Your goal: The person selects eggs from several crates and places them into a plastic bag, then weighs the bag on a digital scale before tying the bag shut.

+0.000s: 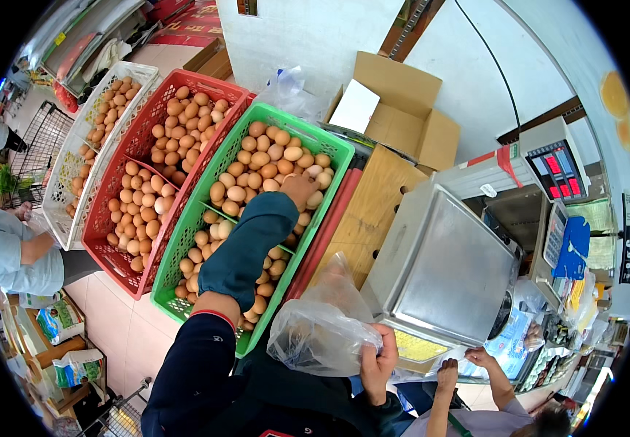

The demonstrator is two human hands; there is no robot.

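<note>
My left hand [298, 189], at the end of a teal oversleeve [252, 240], is down among brown eggs [260, 158] in the far part of a green plastic crate [184, 262]. Its fingers lie against pale eggs at the crate's right side; whether they grip one is hidden. In my right hand [379, 358] is the edge of a clear plastic bag [315, 333], pinched between thumb and fingers. The bag hangs partly open between the crate and a weighing scale [454, 262] with a metal platform. A divider [216, 212] splits the green crate.
Left of the green crate stand a red crate [94, 229] and a white crate [66, 180], both with eggs. An open cardboard box [429, 131] lies behind a wooden board [372, 202]. One person [14, 257] stands at left; another person's hands [460, 366] are at lower right.
</note>
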